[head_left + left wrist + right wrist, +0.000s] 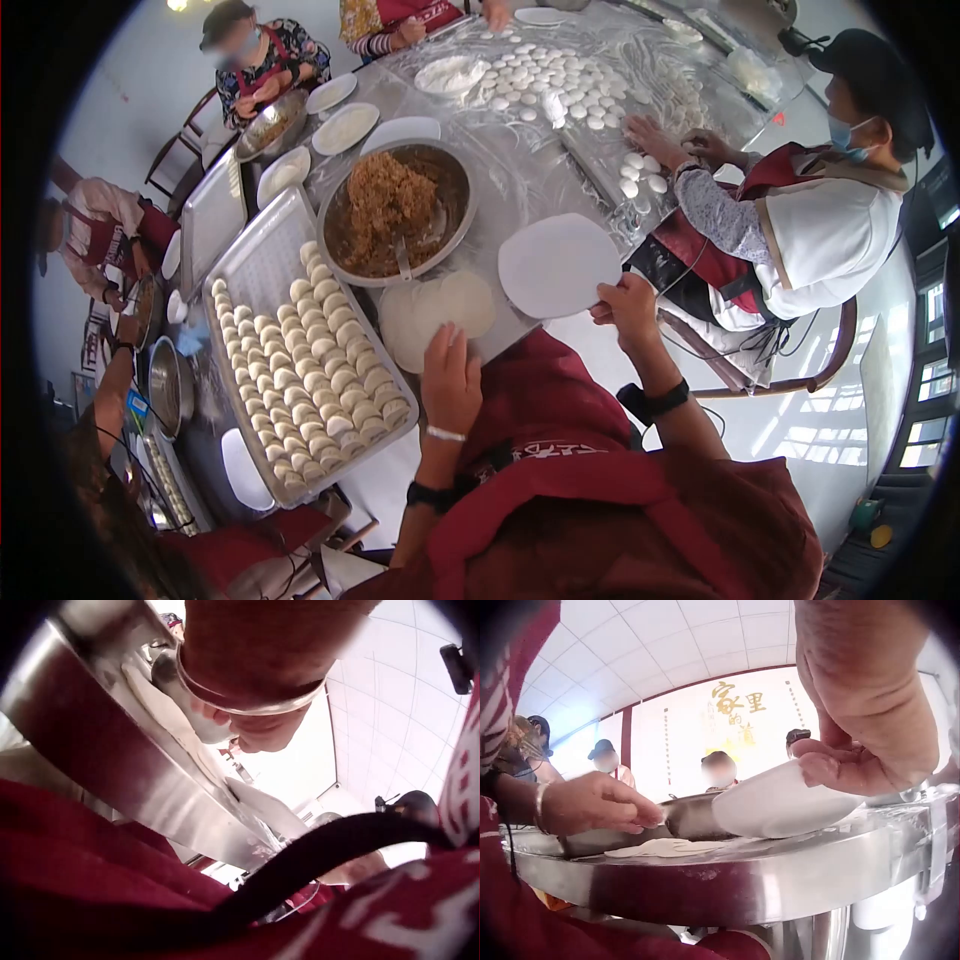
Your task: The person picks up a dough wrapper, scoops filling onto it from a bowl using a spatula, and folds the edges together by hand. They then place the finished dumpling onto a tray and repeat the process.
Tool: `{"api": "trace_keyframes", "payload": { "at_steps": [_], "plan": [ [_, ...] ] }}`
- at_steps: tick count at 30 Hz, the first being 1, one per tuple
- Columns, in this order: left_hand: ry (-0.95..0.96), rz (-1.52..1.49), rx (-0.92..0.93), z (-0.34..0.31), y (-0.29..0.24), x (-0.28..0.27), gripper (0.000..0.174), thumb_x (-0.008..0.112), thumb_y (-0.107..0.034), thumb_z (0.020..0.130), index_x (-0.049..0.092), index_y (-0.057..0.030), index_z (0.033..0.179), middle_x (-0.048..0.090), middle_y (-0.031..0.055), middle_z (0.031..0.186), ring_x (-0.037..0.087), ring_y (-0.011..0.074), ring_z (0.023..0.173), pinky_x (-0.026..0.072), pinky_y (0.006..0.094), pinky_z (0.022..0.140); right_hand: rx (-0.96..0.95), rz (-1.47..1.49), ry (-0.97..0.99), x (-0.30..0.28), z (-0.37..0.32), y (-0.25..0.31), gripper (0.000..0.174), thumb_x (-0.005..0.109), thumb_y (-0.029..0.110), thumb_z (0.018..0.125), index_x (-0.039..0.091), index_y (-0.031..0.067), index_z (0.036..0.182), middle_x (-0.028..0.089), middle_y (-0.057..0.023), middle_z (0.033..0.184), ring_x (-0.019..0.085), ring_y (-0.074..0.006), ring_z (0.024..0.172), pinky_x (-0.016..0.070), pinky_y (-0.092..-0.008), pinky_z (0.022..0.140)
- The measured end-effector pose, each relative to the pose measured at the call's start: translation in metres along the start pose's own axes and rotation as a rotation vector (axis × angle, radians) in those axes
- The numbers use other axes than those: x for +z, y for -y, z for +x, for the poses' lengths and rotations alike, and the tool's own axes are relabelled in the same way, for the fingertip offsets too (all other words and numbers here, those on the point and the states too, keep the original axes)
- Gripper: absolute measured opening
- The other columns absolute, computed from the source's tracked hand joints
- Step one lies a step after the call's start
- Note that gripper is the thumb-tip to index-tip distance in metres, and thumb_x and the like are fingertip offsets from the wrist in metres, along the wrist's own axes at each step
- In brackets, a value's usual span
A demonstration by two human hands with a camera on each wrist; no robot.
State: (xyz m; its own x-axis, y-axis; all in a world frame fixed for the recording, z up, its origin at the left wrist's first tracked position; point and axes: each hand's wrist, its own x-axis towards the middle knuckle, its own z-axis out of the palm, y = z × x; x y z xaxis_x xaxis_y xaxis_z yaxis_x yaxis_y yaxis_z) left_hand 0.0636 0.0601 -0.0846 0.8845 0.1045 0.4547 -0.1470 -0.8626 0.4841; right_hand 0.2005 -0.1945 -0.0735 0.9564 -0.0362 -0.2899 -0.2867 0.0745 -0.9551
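My right hand (632, 310) grips the near right edge of a white plate (560, 262), thumb above the rim. In the right wrist view the plate (780, 799) is tilted, close over the steel table's edge. Round, flat dough wrappers (465, 300) lie overlapping at the table's front edge, left of the plate. My left hand (452, 380) is at their near side, its fingers extended and fingertips right at the dough. Seen from the right wrist, this left hand (592, 802) hovers beside the wrappers (664, 848). The left wrist view shows mostly wrist and bracelet, with the fingertips hidden.
A steel bowl (465, 215) of brown filling (390, 205) with a utensil stands behind the wrappers. Left of it is a tray (262, 250) with rows of dumplings (320, 360). Dough pieces (570, 80) cover the floured far table. A person (820, 230) works at right; others are opposite.
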Motion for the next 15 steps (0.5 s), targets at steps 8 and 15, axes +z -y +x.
{"api": "trace_keyframes", "payload": {
  "at_steps": [8, 15],
  "plan": [
    [0.095, -0.249, -0.188, -0.040, -0.035, -0.068, 0.026, 0.062, -0.006, 0.086, 0.064, 0.0035, 0.110, 0.067, 0.0209, 0.104, 0.067, 0.0348, 0.096, 0.0529, 0.0390, 0.086, 0.001, 0.167, -0.023, 0.076, 0.100, -0.009, 0.013, 0.059, 0.002, 0.085, 0.052, -0.0080, 0.089, 0.064, -0.0175, 0.073, 0.069, -0.0254, 0.059, 0.0586, -0.0338, 0.047],
    [0.093, -0.393, -0.546, -0.082, -0.031, -0.099, 0.024, 0.061, -0.006, 0.089, 0.065, 0.0014, 0.111, 0.070, 0.0166, 0.103, 0.070, 0.0263, 0.090, 0.0540, 0.0345, 0.085, -0.069, 0.061, 0.213, 0.121, 0.165, -0.008, 0.028, 0.063, 0.004, 0.088, 0.056, -0.0107, 0.110, 0.067, -0.0168, 0.091, 0.070, -0.0288, 0.086, 0.0603, -0.0365, 0.073]
  ]
}}
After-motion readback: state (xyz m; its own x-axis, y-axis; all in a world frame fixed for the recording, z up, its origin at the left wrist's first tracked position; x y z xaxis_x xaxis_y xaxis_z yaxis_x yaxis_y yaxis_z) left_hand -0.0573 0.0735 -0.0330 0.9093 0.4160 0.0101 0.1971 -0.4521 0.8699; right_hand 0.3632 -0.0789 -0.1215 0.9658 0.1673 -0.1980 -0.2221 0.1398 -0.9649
